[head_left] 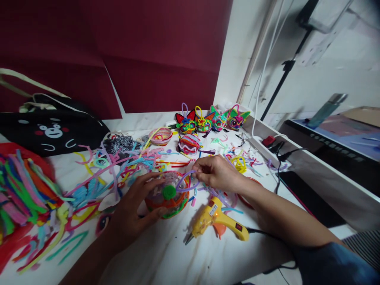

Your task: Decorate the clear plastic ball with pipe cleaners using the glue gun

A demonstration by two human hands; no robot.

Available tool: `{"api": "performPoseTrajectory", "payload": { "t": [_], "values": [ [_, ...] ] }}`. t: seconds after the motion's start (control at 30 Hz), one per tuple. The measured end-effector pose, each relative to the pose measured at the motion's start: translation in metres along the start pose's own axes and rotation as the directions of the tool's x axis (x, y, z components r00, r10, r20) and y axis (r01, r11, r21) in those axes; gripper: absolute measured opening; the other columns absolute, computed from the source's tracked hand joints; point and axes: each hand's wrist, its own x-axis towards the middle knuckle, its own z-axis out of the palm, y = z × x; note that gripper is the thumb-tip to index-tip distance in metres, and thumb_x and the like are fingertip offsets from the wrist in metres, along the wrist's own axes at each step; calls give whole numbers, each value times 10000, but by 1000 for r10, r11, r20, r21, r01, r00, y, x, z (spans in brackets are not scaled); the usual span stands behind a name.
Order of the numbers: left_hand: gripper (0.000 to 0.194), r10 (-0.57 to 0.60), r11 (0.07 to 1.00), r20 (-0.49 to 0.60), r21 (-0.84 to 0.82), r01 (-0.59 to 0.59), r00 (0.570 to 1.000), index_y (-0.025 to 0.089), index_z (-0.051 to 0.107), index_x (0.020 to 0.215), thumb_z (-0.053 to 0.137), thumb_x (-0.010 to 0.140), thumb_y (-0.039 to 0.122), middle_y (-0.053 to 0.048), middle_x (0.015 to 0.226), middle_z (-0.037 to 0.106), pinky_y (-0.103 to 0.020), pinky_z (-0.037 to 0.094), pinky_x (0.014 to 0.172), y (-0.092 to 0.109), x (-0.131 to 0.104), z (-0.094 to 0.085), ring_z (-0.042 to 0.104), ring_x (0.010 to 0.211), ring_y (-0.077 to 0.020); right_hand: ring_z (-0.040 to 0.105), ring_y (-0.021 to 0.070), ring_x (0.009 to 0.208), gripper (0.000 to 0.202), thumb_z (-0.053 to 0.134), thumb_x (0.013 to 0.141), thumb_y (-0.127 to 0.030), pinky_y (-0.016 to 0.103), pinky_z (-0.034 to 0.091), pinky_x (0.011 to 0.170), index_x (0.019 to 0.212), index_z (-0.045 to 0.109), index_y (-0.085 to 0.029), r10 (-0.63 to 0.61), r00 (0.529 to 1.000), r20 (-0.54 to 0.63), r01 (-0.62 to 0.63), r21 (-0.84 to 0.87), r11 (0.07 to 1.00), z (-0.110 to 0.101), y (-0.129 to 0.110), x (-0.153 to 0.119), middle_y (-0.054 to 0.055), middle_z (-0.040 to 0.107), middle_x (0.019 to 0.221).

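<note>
My left hand (130,211) is curled around a clear, round craft ball (173,208) trimmed with orange and green pipe cleaner, a green coil (169,192) on its top. From the top of the ball a purple pipe cleaner (181,182) curves up to my right hand (216,172), whose thumb and fingers are closed on its end. Whether the other end is fixed to the ball, I cannot tell. Just in front of my right forearm lies a yellow hot glue gun (212,217) on its stand, nozzle pointing toward me and left.
Finished pipe-cleaner animal ornaments (204,122) line the wall behind a striped ball (190,143). Loose pipe cleaners (89,184) cover the left side, near a red bag (29,158) of more. A power strip (271,148) and a dark phone-like slab (310,198) lie at right.
</note>
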Motion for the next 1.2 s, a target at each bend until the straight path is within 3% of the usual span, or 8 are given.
{"api": "performPoseTrajectory", "payload": {
  "t": [0.27, 0.5, 0.73, 0.97, 1.2],
  "values": [
    [420, 155, 973, -99, 189, -134, 983, 249, 473, 1368, 528, 975, 389, -98, 1386, 491, -398, 429, 1087, 6, 4, 0, 487, 1300, -278, 413, 55, 528, 102, 607, 772, -47, 177, 315, 534, 729, 621, -138, -5, 1000, 5, 5, 47, 999, -5, 2, 0, -66, 506, 597],
    [305, 240, 907, -144, 385, -169, 960, 156, 565, 1249, 529, 979, 293, -132, 1190, 571, -408, 492, 956, 21, 12, -7, 590, 1107, -280, 451, 70, 535, 108, 600, 764, -48, 185, 312, 529, 774, 673, -127, -11, 1000, -24, 13, 62, 998, -7, 7, 1, -51, 544, 593],
    [268, 373, 746, -43, 607, -272, 927, 124, 612, 1130, 559, 968, 331, -112, 980, 678, -396, 504, 740, 35, 25, -16, 649, 847, -268, 469, 60, 492, 101, 607, 773, -39, 183, 338, 542, 747, 654, -125, -2, 1000, -25, 4, 82, 997, -10, 3, 2, -64, 548, 561],
    [258, 374, 592, 69, 750, -295, 925, 168, 668, 910, 527, 968, 376, -46, 713, 655, -367, 422, 565, 53, 36, -18, 618, 631, -243, 445, 51, 489, 114, 629, 762, -10, 186, 324, 552, 758, 684, -110, 16, 999, -32, -15, 22, 1000, -11, -3, 2, -74, 527, 545],
    [213, 388, 620, 26, 732, -282, 921, 152, 661, 863, 513, 963, 269, -76, 762, 674, -350, 454, 579, 55, 35, -15, 645, 683, -235, 447, 51, 501, 96, 643, 782, -31, 187, 317, 554, 768, 695, -111, 19, 999, -30, -19, 21, 1000, -7, -3, 3, -72, 526, 555]
  ]
}}
